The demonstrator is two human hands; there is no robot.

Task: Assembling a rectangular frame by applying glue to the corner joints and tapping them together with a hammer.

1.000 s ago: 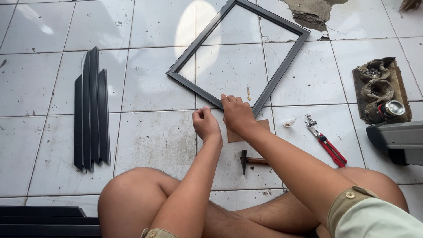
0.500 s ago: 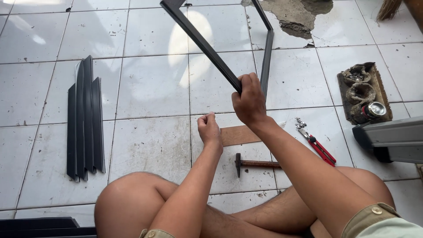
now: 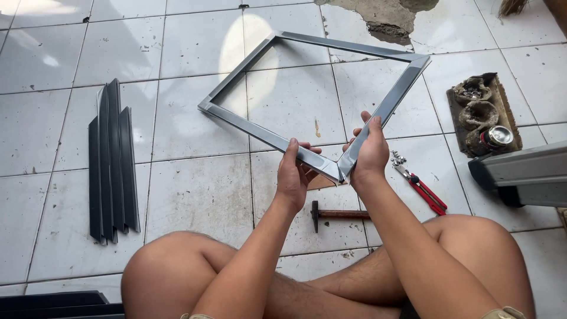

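Observation:
I hold a dark grey rectangular frame (image 3: pixel 260 133) flat above the tiled floor, one corner pointing at me. My left hand (image 3: pixel 293 174) grips the frame's left rail just beside that near corner. My right hand (image 3: pixel 370 150) grips the right rail on the other side of the same corner. A small brown board is partly hidden under my hands. Below them on the floor lies a hammer (image 3: pixel 336 214) with a wooden handle.
Several dark grey strips (image 3: pixel 112 162) lie in a bundle at the left. Red-handled pliers (image 3: pixel 422 190) lie right of my hands. A wooden tray (image 3: pixel 484 112) with small tins sits at the right, beside a grey bar (image 3: pixel 522 168). My bare knees fill the foreground.
The frame lay on the floor, then was lifted steeply on edge by my right hand. Now it is lowered to nearly flat and both hands grip its near corner.

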